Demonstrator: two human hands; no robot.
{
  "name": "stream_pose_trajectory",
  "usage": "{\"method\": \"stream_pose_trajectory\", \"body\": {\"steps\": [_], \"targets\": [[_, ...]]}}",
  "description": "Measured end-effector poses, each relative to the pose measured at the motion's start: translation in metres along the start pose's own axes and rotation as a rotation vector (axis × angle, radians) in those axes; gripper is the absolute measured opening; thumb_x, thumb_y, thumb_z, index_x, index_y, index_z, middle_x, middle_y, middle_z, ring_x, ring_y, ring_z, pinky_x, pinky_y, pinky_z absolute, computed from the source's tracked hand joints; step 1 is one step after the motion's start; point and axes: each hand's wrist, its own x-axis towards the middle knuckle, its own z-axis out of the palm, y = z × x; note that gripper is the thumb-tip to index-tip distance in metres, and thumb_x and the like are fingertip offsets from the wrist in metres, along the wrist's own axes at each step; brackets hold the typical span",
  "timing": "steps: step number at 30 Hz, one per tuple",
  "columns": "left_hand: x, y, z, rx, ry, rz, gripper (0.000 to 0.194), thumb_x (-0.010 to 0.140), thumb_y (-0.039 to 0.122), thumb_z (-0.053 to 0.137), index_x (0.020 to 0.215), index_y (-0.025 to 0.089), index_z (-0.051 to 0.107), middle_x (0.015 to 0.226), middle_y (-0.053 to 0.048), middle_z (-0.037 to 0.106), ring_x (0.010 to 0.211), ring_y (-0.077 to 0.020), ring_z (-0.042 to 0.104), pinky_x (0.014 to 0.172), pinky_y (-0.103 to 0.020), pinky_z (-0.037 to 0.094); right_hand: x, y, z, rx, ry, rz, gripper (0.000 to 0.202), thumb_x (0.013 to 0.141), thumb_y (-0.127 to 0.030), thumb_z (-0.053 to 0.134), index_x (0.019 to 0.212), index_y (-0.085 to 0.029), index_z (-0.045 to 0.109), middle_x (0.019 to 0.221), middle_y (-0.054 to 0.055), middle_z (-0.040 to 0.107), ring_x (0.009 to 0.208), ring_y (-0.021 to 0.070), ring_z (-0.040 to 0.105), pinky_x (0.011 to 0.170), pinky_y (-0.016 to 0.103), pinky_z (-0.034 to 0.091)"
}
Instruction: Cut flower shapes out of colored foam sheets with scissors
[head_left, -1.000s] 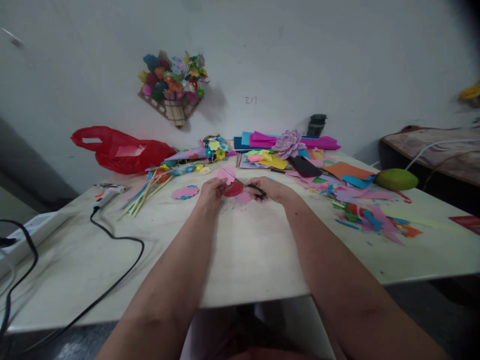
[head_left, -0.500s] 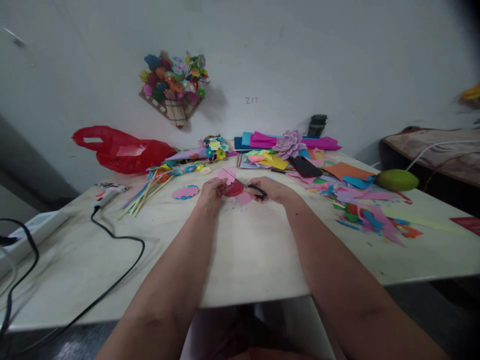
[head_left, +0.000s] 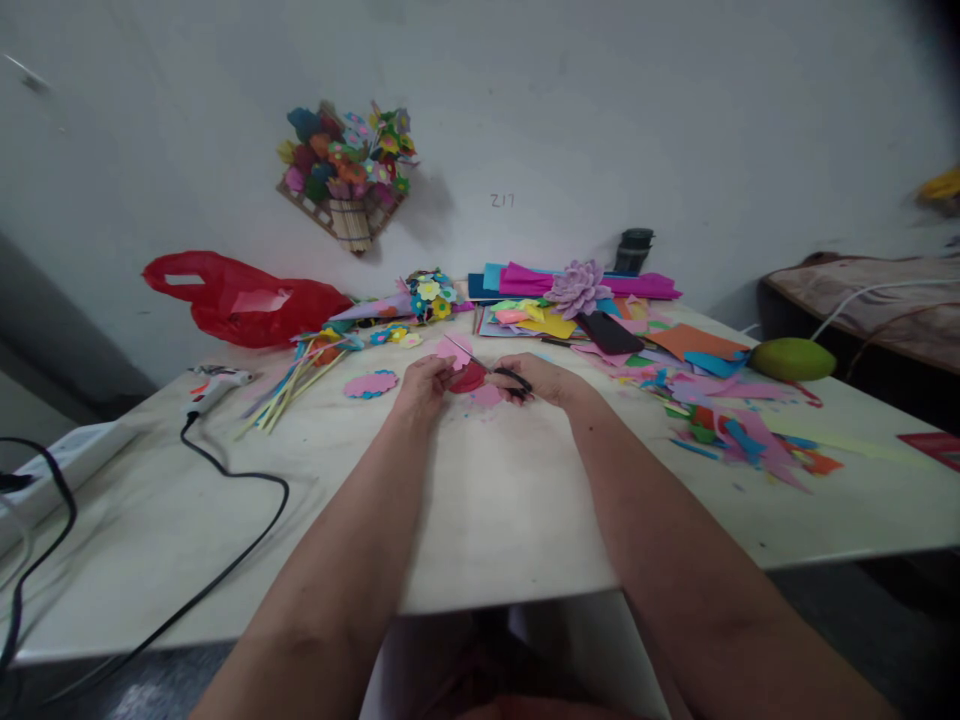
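A pink scalloped paper piece (head_left: 453,352) is pinched in my left hand (head_left: 424,384), near the middle of the table. My right hand (head_left: 528,378) is closed around the black handles of a pair of scissors (head_left: 514,381). Their blades point up and left, against the pink piece. Below them a red round piece (head_left: 469,377) lies on the table, partly covered by my fingers. Another pink scrap (head_left: 486,396) is under the scissors, among tiny cut bits. Left of my left hand lies a pink scalloped disc (head_left: 371,384) with a blue edge showing beneath it.
A glue gun (head_left: 217,390) with a black cord lies at left near a power strip (head_left: 75,450). A red plastic bag (head_left: 247,300) is behind. Coloured sheets, a purple flower (head_left: 579,288) and a black phone (head_left: 609,333) sit at the back; scraps (head_left: 750,430) and a green mango (head_left: 793,359) lie right.
Hardly anything differs. Both hands keep the same hold on the pink piece and the scissors, and the view has shifted very slightly.
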Motion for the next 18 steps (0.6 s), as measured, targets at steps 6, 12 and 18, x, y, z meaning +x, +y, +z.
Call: {"method": "stream_pose_trajectory", "body": {"steps": [6,12,18], "targets": [[-0.0004,-0.0009,0.0012,-0.015,-0.001,0.014,0.022,0.051,0.006,0.072,0.053,0.015,0.053,0.054,0.002,0.060,0.055,-0.0134,0.062,0.073,-0.032,0.055,0.0009,0.0008,0.0001,-0.002,0.009,0.006,0.025,0.079,-0.037,0.060,0.067,-0.017,0.049,0.048,-0.004,0.050,0.038,0.0065,0.042,0.039,0.021,0.027],[-0.0004,-0.0008,0.0017,-0.016,0.013,0.001,0.019,0.051,0.006,0.071,0.054,0.015,0.054,0.056,0.001,0.062,0.056,-0.0143,0.063,0.072,-0.031,0.055,-0.0003,-0.0021,0.0006,0.001,-0.001,0.013,0.025,0.079,-0.037,0.060,0.068,-0.017,0.050,0.048,-0.004,0.050,0.038,0.0063,0.042,0.039,0.021,0.026],[-0.0013,0.0021,0.0016,-0.018,0.018,-0.001,0.021,0.052,0.006,0.070,0.055,0.016,0.052,0.056,0.002,0.061,0.058,-0.0147,0.063,0.074,-0.033,0.054,-0.0006,0.0009,-0.0028,-0.016,-0.023,-0.007,0.028,0.082,-0.040,0.056,0.069,-0.017,0.050,0.054,-0.002,0.055,0.041,0.0069,0.046,0.039,0.021,0.028]]}}
